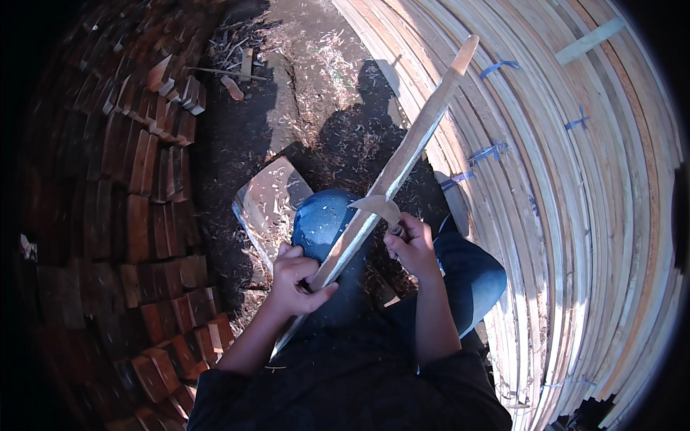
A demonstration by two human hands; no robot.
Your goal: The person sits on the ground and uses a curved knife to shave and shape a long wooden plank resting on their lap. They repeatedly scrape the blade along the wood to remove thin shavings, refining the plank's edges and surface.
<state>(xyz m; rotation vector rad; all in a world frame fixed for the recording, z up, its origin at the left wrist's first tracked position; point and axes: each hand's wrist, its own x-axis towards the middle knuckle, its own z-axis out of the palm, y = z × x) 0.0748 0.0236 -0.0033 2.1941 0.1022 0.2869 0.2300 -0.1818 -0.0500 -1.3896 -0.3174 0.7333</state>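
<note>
So the person was sitting low in the yard with a long wooden slat (402,161) laid diagonally across a knee in blue jeans (323,223), its far end pointing up toward the big stack of sawn planks (575,215) on the right. The left hand (295,280) was clenched around the lower part of the slat, thumb on top, pinning it down near the lap. The right hand (413,244) was gripping the handle of a small blade (377,206), looked like a hatchet or an adze, hard to say from that angle, with its edge resting against the slat about midway. Wood shavings (316,79) were scattered all over the dark ground (237,151) ahead, and a flat chopping block (269,201) sat just beside the knee. Stacked red bricks (144,165) curved round on the left.
</note>
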